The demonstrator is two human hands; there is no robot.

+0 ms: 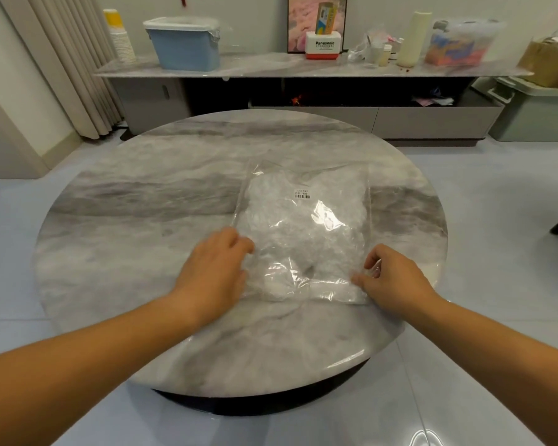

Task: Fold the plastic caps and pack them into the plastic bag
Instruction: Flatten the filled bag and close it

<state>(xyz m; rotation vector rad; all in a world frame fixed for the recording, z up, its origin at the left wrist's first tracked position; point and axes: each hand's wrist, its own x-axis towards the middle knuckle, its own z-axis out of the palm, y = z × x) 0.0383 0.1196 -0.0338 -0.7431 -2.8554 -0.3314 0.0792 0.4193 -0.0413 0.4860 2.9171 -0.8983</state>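
A clear plastic bag lies flat on the round marble table, right of centre, with a small barcode label on top. Crumpled white plastic caps show through it. My left hand rests at the bag's near left edge, fingers curled onto the plastic. At the near right corner, my right hand pinches the bag between thumb and fingers.
Behind the table runs a long marble sideboard with a blue lidded bin, stacked paper cups, a Panasonic box and bags. A grey-green storage box stands on the floor at the right.
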